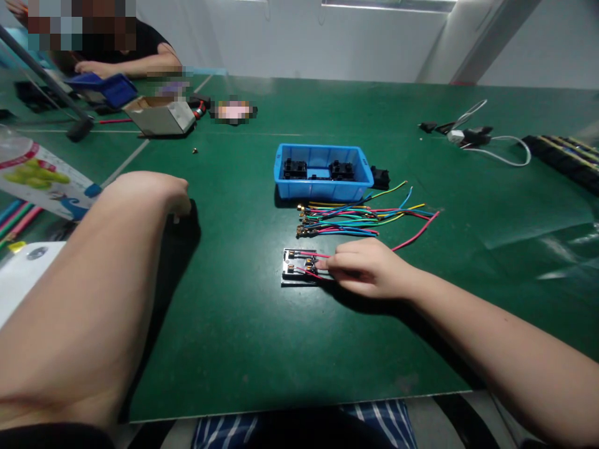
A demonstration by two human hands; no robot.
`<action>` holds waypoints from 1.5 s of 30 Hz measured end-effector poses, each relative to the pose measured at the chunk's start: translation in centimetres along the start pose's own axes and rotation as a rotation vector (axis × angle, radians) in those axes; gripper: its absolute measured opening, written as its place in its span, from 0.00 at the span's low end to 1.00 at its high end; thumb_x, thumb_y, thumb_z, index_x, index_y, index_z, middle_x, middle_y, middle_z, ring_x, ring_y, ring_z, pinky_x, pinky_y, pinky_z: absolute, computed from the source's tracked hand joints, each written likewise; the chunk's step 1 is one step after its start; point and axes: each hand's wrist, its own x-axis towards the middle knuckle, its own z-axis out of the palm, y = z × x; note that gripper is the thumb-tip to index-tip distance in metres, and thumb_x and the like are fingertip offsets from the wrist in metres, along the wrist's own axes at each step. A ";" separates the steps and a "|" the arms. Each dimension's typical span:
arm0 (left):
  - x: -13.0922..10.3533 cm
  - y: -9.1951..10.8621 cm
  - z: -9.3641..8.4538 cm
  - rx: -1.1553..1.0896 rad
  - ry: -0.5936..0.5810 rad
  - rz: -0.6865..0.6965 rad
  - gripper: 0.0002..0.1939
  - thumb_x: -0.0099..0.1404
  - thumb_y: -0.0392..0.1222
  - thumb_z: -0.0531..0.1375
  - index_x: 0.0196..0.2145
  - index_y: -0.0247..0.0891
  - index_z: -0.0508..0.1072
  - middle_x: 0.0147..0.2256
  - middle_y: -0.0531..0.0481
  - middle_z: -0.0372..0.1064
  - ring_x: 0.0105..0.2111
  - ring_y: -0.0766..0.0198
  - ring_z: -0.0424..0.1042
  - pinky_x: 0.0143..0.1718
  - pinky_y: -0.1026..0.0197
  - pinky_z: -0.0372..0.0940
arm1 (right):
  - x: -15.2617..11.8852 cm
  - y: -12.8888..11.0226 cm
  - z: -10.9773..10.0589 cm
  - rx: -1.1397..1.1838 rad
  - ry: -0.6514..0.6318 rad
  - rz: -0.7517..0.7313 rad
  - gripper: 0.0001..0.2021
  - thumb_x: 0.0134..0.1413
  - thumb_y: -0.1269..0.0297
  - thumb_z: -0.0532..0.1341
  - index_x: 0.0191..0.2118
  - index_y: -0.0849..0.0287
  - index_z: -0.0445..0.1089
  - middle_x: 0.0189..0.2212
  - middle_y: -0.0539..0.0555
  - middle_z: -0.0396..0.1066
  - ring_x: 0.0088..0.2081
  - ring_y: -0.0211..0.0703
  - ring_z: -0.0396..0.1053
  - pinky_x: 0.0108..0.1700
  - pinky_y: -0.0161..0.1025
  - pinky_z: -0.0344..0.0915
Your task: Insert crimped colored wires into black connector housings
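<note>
My right hand (362,268) is closed at the right edge of a small black part (286,277) with metal terminals, lying on the green table. Red wires (311,254) run from the part's terminals toward and under my fingers; whether the fingers grip them is hard to tell. Off to the left, my left hand (178,193) hovers over the table with its fingers turned down and mostly hidden behind the wrist. Just beyond the part lies a bundle of coloured wires (346,221) with metal ends. Behind it a blue bin (322,190) holds several black parts.
A bottle (47,174) and a white object (28,274) are at the left. Farther back are a white box (163,118), blue trays (112,90) and a person's arm (145,64). A white cable (510,161) and black strips (566,156) lie at right.
</note>
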 end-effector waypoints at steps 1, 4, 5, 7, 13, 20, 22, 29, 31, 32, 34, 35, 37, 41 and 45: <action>-0.1 0.3 -0.2 0.061 0.029 -0.149 0.23 0.58 0.60 0.56 0.25 0.35 0.67 0.20 0.52 0.70 0.24 0.67 0.64 0.28 0.63 0.55 | 0.0 0.0 0.0 -0.008 -0.003 -0.002 0.11 0.60 0.70 0.57 0.46 0.61 0.73 0.25 0.49 0.66 0.26 0.35 0.60 0.29 0.33 0.53; -0.9 3.9 -0.8 0.161 0.156 -0.083 0.25 0.62 0.62 0.52 0.36 0.35 0.70 0.31 0.48 0.74 0.28 0.65 0.65 0.30 0.63 0.55 | -0.1 0.1 0.0 -0.048 -0.011 -0.012 0.11 0.61 0.69 0.57 0.47 0.60 0.73 0.25 0.49 0.66 0.27 0.35 0.60 0.30 0.34 0.52; -1.3 5.7 -0.9 0.140 0.137 0.015 0.26 0.63 0.63 0.51 0.40 0.36 0.71 0.34 0.47 0.75 0.30 0.64 0.66 0.30 0.63 0.55 | -0.1 0.1 0.0 -0.062 -0.013 -0.014 0.11 0.61 0.69 0.57 0.47 0.60 0.73 0.25 0.49 0.66 0.27 0.35 0.60 0.30 0.34 0.52; -2.2 9.3 -0.8 0.062 0.036 0.201 0.27 0.61 0.65 0.54 0.45 0.40 0.71 0.40 0.46 0.76 0.33 0.62 0.70 0.32 0.62 0.57 | -0.1 0.1 0.0 -0.085 -0.016 -0.012 0.11 0.61 0.69 0.57 0.47 0.60 0.73 0.25 0.49 0.66 0.27 0.35 0.60 0.30 0.34 0.52; -3.7 14.3 0.4 -0.010 -0.062 0.537 0.22 0.62 0.59 0.58 0.48 0.44 0.72 0.41 0.51 0.76 0.34 0.63 0.71 0.32 0.64 0.58 | -0.1 -0.2 -0.1 -0.142 0.010 -0.031 0.12 0.62 0.68 0.56 0.48 0.59 0.73 0.24 0.49 0.65 0.26 0.36 0.59 0.29 0.36 0.51; -3.3 14.1 0.7 -0.061 -0.099 0.540 0.17 0.62 0.55 0.60 0.42 0.42 0.73 0.38 0.51 0.76 0.33 0.64 0.71 0.31 0.64 0.58 | -0.1 -0.5 -0.1 -0.229 0.020 -0.026 0.12 0.63 0.65 0.55 0.47 0.58 0.74 0.25 0.50 0.65 0.26 0.37 0.58 0.29 0.38 0.49; -3.1 14.3 0.7 -0.064 -0.101 0.534 0.18 0.61 0.56 0.61 0.42 0.41 0.73 0.38 0.51 0.76 0.33 0.64 0.71 0.30 0.64 0.58 | -0.2 -0.5 0.0 -0.246 0.020 -0.029 0.12 0.64 0.65 0.54 0.46 0.57 0.74 0.25 0.50 0.65 0.26 0.37 0.57 0.29 0.38 0.48; -2.7 14.8 1.0 -0.048 -0.136 0.534 0.19 0.61 0.55 0.61 0.43 0.39 0.72 0.39 0.48 0.77 0.34 0.61 0.72 0.32 0.63 0.60 | 0.1 -0.9 -0.2 -0.298 0.003 -0.039 0.12 0.63 0.66 0.54 0.44 0.58 0.74 0.25 0.51 0.66 0.28 0.39 0.57 0.30 0.40 0.49; -2.8 14.9 1.0 -0.040 -0.133 0.517 0.20 0.61 0.54 0.61 0.45 0.39 0.72 0.39 0.48 0.77 0.34 0.60 0.72 0.32 0.62 0.60 | 0.3 -1.2 -0.3 -0.346 -0.005 -0.051 0.11 0.63 0.67 0.54 0.43 0.59 0.74 0.27 0.53 0.67 0.30 0.41 0.58 0.32 0.40 0.51; -2.8 15.0 1.0 -0.034 -0.128 0.507 0.20 0.61 0.54 0.61 0.45 0.40 0.72 0.40 0.47 0.77 0.34 0.60 0.72 0.32 0.62 0.60 | 0.4 -1.2 -0.3 -0.364 -0.008 -0.060 0.10 0.63 0.68 0.54 0.43 0.59 0.74 0.28 0.54 0.68 0.32 0.42 0.59 0.33 0.40 0.53; -2.9 15.1 1.0 -0.026 -0.124 0.498 0.21 0.60 0.55 0.61 0.46 0.40 0.72 0.40 0.47 0.77 0.34 0.61 0.72 0.32 0.63 0.59 | 0.4 -1.3 -0.2 -0.378 -0.009 -0.075 0.10 0.63 0.68 0.55 0.45 0.60 0.73 0.30 0.55 0.70 0.34 0.43 0.60 0.35 0.41 0.55; -3.0 15.1 1.0 -0.026 -0.125 0.500 0.21 0.60 0.55 0.61 0.46 0.40 0.72 0.41 0.47 0.77 0.34 0.61 0.72 0.32 0.63 0.59 | 0.4 -1.3 -0.2 -0.381 -0.010 -0.077 0.11 0.63 0.69 0.55 0.46 0.59 0.73 0.31 0.55 0.70 0.34 0.43 0.61 0.36 0.41 0.55; -3.0 14.9 0.9 -0.031 -0.137 0.516 0.21 0.61 0.55 0.61 0.46 0.40 0.72 0.41 0.47 0.77 0.35 0.61 0.72 0.33 0.63 0.60 | 0.4 -1.2 -0.1 -0.391 -0.015 -0.070 0.12 0.63 0.69 0.56 0.48 0.58 0.72 0.32 0.55 0.70 0.35 0.43 0.61 0.36 0.41 0.56; -2.9 13.8 0.5 -0.033 -0.102 0.511 0.19 0.63 0.57 0.58 0.43 0.42 0.74 0.40 0.49 0.77 0.34 0.62 0.72 0.33 0.63 0.59 | 0.3 -1.0 -0.1 -0.404 -0.013 -0.059 0.11 0.64 0.69 0.56 0.48 0.56 0.74 0.32 0.55 0.70 0.34 0.42 0.61 0.35 0.40 0.56; -2.7 13.3 0.3 -0.027 -0.014 0.497 0.20 0.64 0.60 0.54 0.39 0.42 0.75 0.36 0.49 0.77 0.31 0.63 0.70 0.31 0.63 0.57 | 0.3 -1.0 -0.1 -0.375 0.016 -0.064 0.11 0.65 0.69 0.56 0.48 0.57 0.74 0.31 0.55 0.69 0.33 0.41 0.60 0.34 0.39 0.56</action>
